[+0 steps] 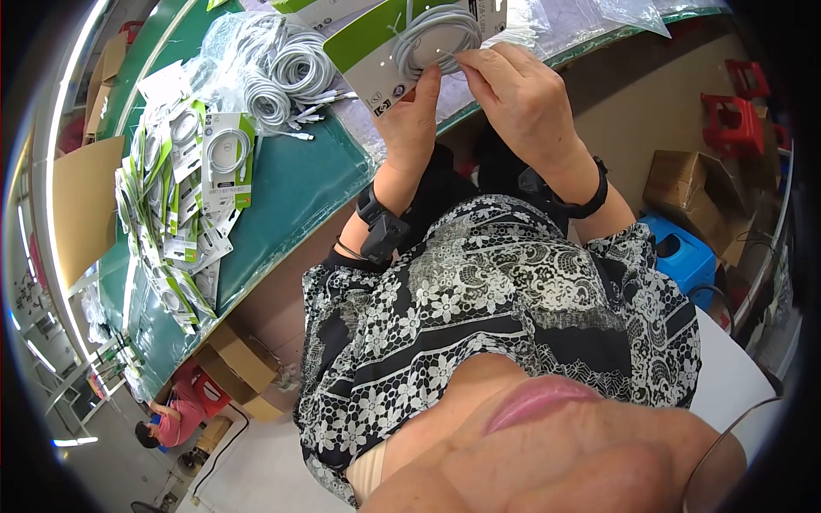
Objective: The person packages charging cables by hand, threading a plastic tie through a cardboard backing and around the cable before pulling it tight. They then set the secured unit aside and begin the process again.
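Observation:
A coiled white cable point(473, 32) lies against a green and white cardboard backing card point(363, 51) at the top of the head view. My left hand point(405, 124) grips the card's lower edge, its thumb up against the coil. My right hand point(523, 96) is closed in a pinch at the coil's right side, where a thin white strand, perhaps a tie, shows at the fingertips. What lies behind the card is hidden.
Left of my hands, a pile of carded cables point(227, 158) covers part of the green table point(286, 184). Bundles of loose coiled cables point(301, 64) lie behind it in clear plastic. Red stools point(731, 124), a cardboard box point(688, 188) and a blue container point(680, 252) stand right. A person point(175, 419) sits far left.

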Available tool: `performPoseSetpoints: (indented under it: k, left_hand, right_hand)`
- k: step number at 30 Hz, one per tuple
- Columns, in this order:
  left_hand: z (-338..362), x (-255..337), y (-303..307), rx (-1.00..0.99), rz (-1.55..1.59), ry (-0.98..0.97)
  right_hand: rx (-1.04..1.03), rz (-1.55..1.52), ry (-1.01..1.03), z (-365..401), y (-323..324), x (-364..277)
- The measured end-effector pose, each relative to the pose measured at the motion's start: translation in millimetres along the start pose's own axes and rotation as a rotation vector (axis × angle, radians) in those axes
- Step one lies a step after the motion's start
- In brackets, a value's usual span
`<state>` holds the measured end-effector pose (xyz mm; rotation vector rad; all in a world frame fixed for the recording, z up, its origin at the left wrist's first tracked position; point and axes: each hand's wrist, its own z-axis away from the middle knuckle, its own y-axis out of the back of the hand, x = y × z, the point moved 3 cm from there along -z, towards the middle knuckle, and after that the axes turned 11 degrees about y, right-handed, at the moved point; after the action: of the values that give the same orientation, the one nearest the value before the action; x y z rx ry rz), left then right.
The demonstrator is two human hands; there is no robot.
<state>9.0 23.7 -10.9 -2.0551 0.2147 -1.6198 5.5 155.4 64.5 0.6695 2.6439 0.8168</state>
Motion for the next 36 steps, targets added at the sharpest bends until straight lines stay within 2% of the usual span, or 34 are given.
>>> performPoseSetpoints:
  k: [4,7,8,11,14,20,23,24,27,28,29,30,31,33,34,36]
  left_hand:
    - [3.2,10.2,4.5,0.015,-0.211,-0.062]
    - [4.5,36.1,-1.6,-0.07,-0.695,-0.629]
    - [2.7,38.2,-0.9,-0.057,-0.693,-0.632]
    - [4.8,44.6,-1.1,-0.132,-0.595,-0.87]
    - [7.5,48.6,2.5,-0.12,-0.618,-0.875]
    - [4.8,45.8,14.9,-0.104,-0.658,-0.863]
    - [7.1,43.9,18.7,0.037,-0.719,-0.659]
    - [6.6,43.3,22.6,0.051,-0.713,-0.655]
    - [-6.0,27.6,49.3,0.139,-0.162,0.022]
    - [-7.5,29.5,53.4,0.151,-0.153,0.024]
    - [-8.8,31.8,57.6,0.151,0.005,0.069]
    - [-10.0,35.5,61.4,0.146,0.161,0.114]
    - [-11.1,36.9,64.7,0.139,0.318,0.158]
    - [-11.8,37.5,74.1,0.155,0.31,0.19]
    - [-12.4,37.1,79.1,0.168,0.296,0.215]
    - [-13.7,36.0,86.3,0.184,0.287,0.252]
  right_hand:
    - [-0.005,-0.041,-0.014,0.8,0.1,0.8]
    - [0.002,-0.125,-0.019,0.1,0.9,2.1]
    - [0.019,-0.138,-0.027,-0.4,4.4,-2.4]
    - [0.04,-0.167,-0.039,0.4,8.1,-6.6]
    - [0.066,-0.193,0.055,8.7,0.7,-3.1]
    - [0.05,-0.132,0.101,-5.5,-15.7,-8.9]
    - [0.032,-0.111,0.095,-14.8,-25.9,-12.2]
    - [-0.023,-0.134,0.081,-15.7,-30.8,-10.7]
    - [-0.148,-0.182,0.062,-17.0,-41.0,1.3]
    - [-0.05,-0.207,-0.051,-14.5,-34.2,16.0]
    - [0.048,-0.23,-0.168,-12.6,-32.6,27.6]
    - [0.038,-0.23,-0.167,-13.3,-42.2,34.8]
    - [0.009,-0.484,-0.329,-12.0,-58.6,50.0]
    - [-0.041,-0.98,-0.667,-2.3,-88.2,71.0]
    - [-0.043,-0.97,-0.677,2.6,-97.3,71.7]
    - [-0.055,-1.531,-0.663,8.3,-123.0,58.2]
